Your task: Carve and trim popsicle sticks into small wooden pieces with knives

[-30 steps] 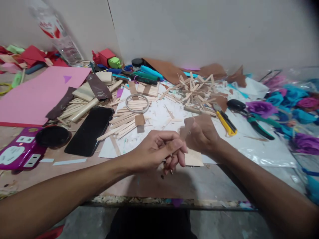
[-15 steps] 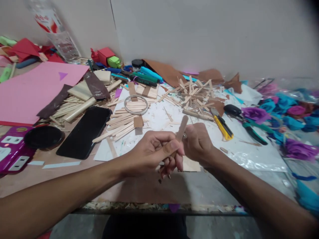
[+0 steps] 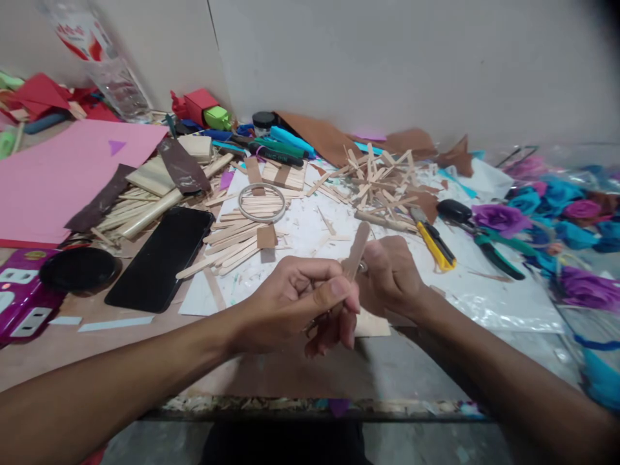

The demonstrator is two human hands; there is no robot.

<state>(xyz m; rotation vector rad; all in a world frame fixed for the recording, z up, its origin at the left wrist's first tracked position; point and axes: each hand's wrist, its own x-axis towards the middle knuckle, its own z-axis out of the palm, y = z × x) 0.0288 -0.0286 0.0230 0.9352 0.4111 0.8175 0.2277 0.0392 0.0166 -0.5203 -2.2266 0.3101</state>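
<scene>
Both of my hands meet near the table's front edge. My left hand (image 3: pixel 295 300) is curled, its thumb and fingers pinching a brown-covered popsicle stick (image 3: pixel 357 247) that points up and away from me. My right hand (image 3: pixel 392 274) is closed around the same stick from the right side. Under the hands lies a small flat panel of joined sticks (image 3: pixel 371 325). Just beyond them, loose popsicle sticks (image 3: pixel 232 248) lie fanned on a white sheet (image 3: pixel 305 232), with a metal ring (image 3: pixel 264 201) on top.
A black phone (image 3: pixel 159 258) and a black lid (image 3: pixel 77 270) lie to the left beside a purple power strip (image 3: pixel 19 300). Pink paper (image 3: pixel 62 177) is far left. A yellow cutter (image 3: pixel 436 245), green pliers (image 3: pixel 494 252) and paper roses (image 3: pixel 557 200) sit right. Cut stick scraps (image 3: pixel 382 181) are piled behind.
The brown stick, blurred a second ago, now stands still and upright between both hands. My hands have stayed in about the same spot; the view shifted slightly.
</scene>
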